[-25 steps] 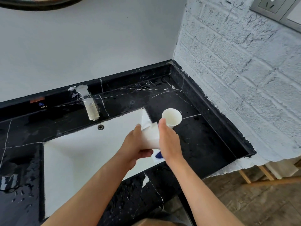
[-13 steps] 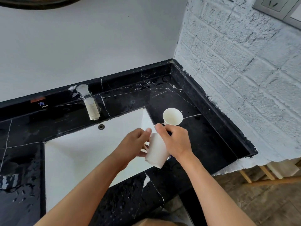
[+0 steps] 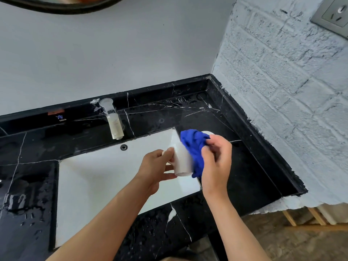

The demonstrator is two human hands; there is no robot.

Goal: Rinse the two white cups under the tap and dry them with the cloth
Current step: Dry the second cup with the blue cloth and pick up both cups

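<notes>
Bathroom: sink point(image 3: 98, 185), tap point(image 3: 114, 123), mirror point(image 3: 62, 4).

Plain grey-white back wall point(image 3: 105, 59), matte, evenly lit. Right wall point(image 3: 282, 87) is white-painted brick, paint ragged where it meets the counter. Grey socket plate point(image 3: 333, 16) high on the brick. Black marble counter point(image 3: 188, 113) with white veins and raised back lip, wet patches at left. White rectangular basin point(image 3: 98, 185) set under it. Dark curved mirror rim point(image 3: 62, 7) at top. Brownish floor point(image 3: 291, 242) lower right, light wooden legs point(image 3: 316, 217) there.
</notes>
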